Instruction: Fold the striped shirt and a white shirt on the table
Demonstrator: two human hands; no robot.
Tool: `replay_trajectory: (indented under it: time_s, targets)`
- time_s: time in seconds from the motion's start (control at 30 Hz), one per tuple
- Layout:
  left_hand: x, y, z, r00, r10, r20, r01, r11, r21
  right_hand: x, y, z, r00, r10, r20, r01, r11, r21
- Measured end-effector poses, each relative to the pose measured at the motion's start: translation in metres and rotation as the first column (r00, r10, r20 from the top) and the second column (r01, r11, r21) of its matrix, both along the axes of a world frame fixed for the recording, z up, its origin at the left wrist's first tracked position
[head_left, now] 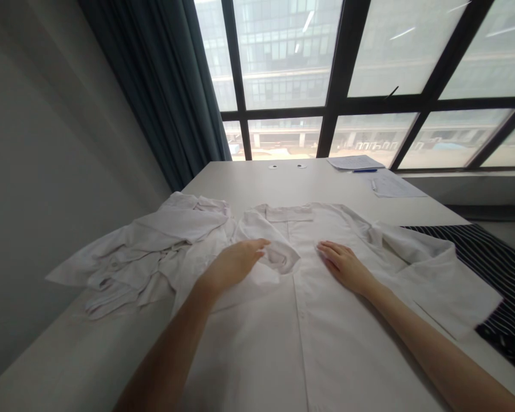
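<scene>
Your left hand (236,263) is half curled by the folded sleeve (284,254), grip unclear; your right hand (344,266) lies flat on the shirt (257,343), spread over the counter (244,182), which extends beyond its collar (289,214).

Head-worn camera faces forward and down, close over the white shirt (257,337), toward the window (287,57); depth beyond appears indistinct.

Probably an office, though glare washes out the building (283,43) opposite: a white worktop (240,182) carries papers (354,162) and a blue pen (364,170) beside dark-framed windows (337,86) and a long dark curtain (163,80).
</scene>
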State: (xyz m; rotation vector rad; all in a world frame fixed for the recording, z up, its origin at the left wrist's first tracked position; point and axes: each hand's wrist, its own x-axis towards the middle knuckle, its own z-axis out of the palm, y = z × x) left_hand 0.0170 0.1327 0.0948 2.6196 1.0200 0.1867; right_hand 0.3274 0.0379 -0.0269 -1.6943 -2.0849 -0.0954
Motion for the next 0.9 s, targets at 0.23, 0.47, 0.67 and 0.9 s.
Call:
replay_trajectory:
  time_s: [0.23,0.47,0.67,0.9]
  targets:
    - [-0.049,0.056,-0.008,0.929,0.276,-0.245,-0.288,0.958,-0.012,-0.047,-0.016,0.049,0.968,0.251,-0.012,-0.250,0.968,0.038]
    - [-0.053,0.048,0.008,0.960,0.091,-0.264,-0.156,0.959,-0.235,-0.097,-0.017,0.055,0.953,0.297,0.050,-0.302,0.944,0.131]
    - [-0.016,0.013,0.021,0.982,-0.157,0.105,0.187,0.889,-0.419,-0.061,0.007,0.043,0.911,0.043,-0.409,0.028,0.986,0.165]
    - [0.005,0.012,-0.004,1.000,-0.021,-0.018,0.018,0.986,-0.168,-0.011,0.015,0.035,0.657,-0.237,-0.716,0.100,0.968,-0.229]
